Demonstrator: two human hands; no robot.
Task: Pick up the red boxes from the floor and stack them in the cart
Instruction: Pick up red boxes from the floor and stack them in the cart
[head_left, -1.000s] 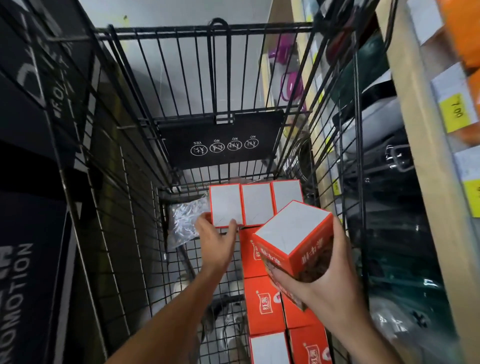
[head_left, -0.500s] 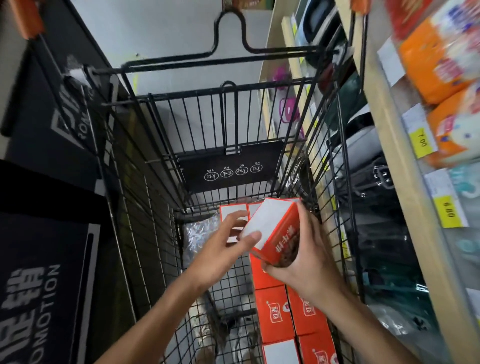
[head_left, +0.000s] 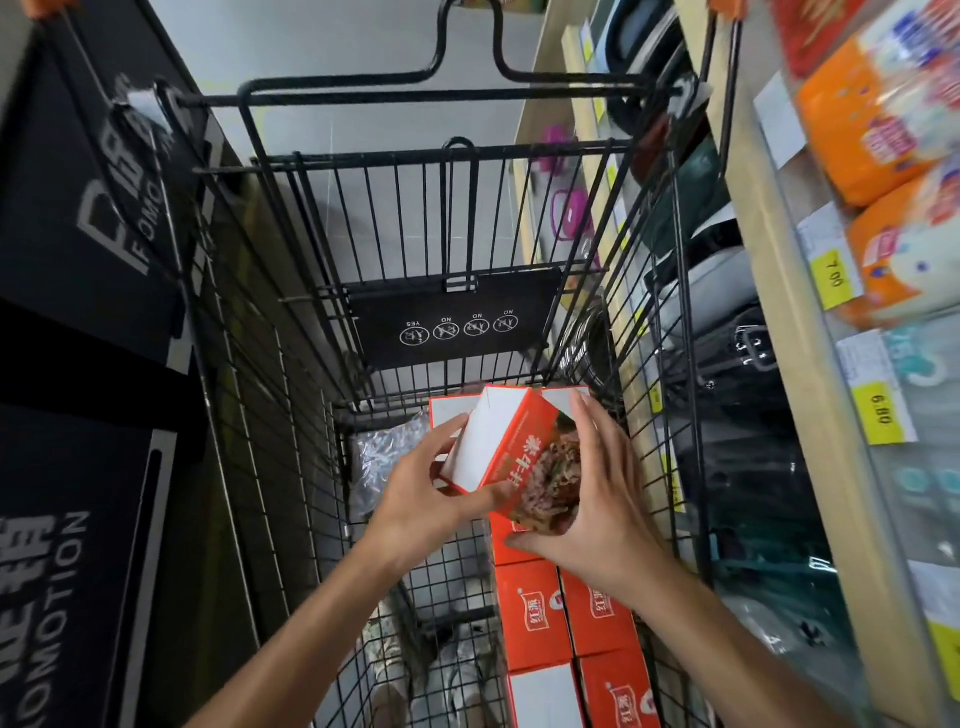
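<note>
A foil bag (head_left: 382, 457) lies at the cart's (head_left: 270, 395) far left. A tilted red box (head_left: 511, 457) is gripped by the left hand (head_left: 431, 499) and right hand (head_left: 597, 509) above the stacked boxes (head_left: 566, 618). Released crooked, it could topple off.

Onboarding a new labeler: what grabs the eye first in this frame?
The tilted red box held in mid-frame between both hands: the left hand grips its white face, the right hand wraps its printed side. Below it, more red boxes sit packed along the right side of the black wire cart. On the far right, store shelves carry yellow price tags and orange packages.
</note>
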